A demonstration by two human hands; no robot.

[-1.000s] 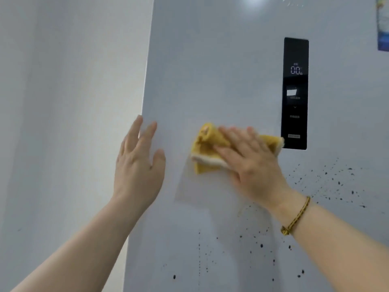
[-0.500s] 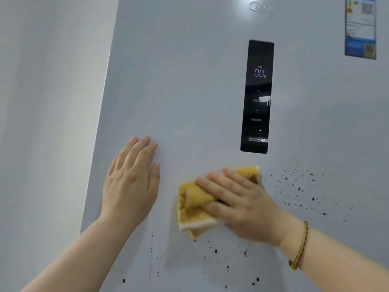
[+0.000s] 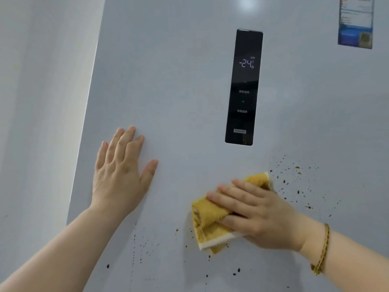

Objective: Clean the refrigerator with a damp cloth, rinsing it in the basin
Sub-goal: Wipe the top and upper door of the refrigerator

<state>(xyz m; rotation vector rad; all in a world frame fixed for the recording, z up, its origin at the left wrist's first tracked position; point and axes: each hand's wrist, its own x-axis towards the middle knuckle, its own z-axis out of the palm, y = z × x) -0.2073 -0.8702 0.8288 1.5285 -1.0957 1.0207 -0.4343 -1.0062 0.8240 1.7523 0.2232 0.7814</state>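
Against the lower middle of the refrigerator [image 3: 189,81] door, in the head view, a folded cloth [image 3: 210,226] lies pressed flat, below the bottom end of the black control panel [image 3: 243,87] and a little to its left. It is mustard yellow with a nubbly, towel-like pile, bunched into thick folds, and a white band runs along its lower edge; one yellow corner pokes out past the fingertips toward the door's right side. The right hand [image 3: 259,216] bears down on it with fingers stretched out nearly straight across the top and the thumb laid over the lower fold, so it presses rather than clutches. A braided bracelet [image 3: 322,249] circles that wrist. The left hand [image 3: 120,175] lies palm-flat on the door near its left edge, fingers extended, thumb splayed, holding nothing. Dark brown specks [image 3: 299,192] dot the door right of the cloth and beneath it. The panel shows −24. A sticker [image 3: 355,24] sits at the door's upper right corner; a pale wall [image 3: 42,102] stands to the left.
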